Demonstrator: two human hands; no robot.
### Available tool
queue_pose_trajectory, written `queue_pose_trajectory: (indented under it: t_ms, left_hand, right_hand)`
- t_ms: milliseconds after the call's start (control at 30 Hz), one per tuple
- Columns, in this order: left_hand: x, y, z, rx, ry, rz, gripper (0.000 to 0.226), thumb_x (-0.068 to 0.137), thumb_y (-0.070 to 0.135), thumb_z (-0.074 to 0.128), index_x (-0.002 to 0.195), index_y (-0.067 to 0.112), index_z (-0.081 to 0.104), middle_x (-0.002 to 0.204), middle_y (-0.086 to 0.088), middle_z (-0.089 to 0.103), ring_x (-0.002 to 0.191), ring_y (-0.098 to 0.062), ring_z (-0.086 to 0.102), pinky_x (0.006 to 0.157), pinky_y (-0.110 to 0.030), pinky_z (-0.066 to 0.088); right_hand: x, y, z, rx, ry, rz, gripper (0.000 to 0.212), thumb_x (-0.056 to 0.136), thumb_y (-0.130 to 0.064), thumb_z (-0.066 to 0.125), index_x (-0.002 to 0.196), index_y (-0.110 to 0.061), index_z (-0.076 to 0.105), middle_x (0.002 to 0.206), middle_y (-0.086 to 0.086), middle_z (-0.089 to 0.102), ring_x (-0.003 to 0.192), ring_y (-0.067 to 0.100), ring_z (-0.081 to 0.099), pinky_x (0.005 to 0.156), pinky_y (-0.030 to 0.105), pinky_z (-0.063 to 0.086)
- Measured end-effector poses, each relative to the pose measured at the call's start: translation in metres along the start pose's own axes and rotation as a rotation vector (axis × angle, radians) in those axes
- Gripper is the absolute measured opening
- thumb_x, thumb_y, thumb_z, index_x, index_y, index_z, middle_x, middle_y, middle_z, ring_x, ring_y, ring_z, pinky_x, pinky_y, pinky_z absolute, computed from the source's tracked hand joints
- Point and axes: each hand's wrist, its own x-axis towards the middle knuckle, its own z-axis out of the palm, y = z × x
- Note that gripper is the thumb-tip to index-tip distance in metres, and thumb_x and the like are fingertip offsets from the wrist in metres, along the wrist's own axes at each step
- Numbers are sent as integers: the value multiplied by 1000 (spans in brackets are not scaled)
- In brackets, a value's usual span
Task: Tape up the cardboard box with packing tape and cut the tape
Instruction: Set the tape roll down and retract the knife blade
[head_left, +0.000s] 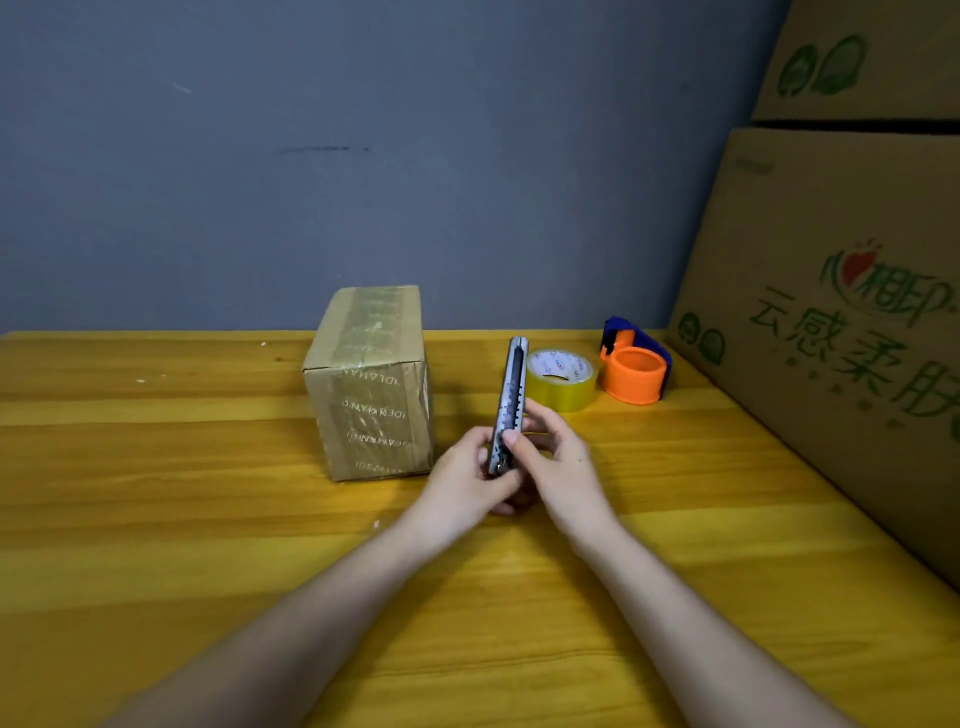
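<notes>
Two large printed cartons (831, 322) stand stacked at the wooden table's (156, 519) right edge.

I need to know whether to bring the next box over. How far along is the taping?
Tape already runs over the top and down the front of the small cardboard box, so sealing looks largely done. The left hand and right hand both hold a utility knife upright beside it; no blade shows. The tape roll and orange dispenser sit unused on the table. Whether any cutting remains is unclear.
</notes>
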Motion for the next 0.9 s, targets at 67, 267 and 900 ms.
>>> queue_pose_trajectory:
  t_ms: [67, 267, 900]
  left_hand:
    - [0, 2, 4, 135, 43, 13, 42, 81, 3, 64, 119, 11, 48, 100, -12, 66, 77, -29, 68, 65, -37, 59]
    - [5, 15, 10, 390, 170, 62, 67, 79, 14, 62, 140, 16, 34, 105, -14, 71, 96, -35, 66, 84, -43, 52]
    - [52, 22, 11, 660, 249, -218, 36, 81, 24, 62, 114, 10, 61, 113, -14, 65, 103, -34, 63, 75, -33, 47]
  right_hand:
    - [1, 1, -1, -77, 39, -25, 43, 87, -10, 64, 129, -15, 56, 107, 6, 64, 106, 20, 59, 96, 29, 47]
    - [9, -7, -5, -138, 37, -15, 41, 89, -15, 63, 129, -18, 56, 107, 4, 64, 106, 24, 60, 95, 38, 50]
    - [62, -8, 2, -298, -35, 326, 25, 83, -14, 69, 106, -4, 68, 108, 15, 70, 95, 24, 63, 90, 36, 49]
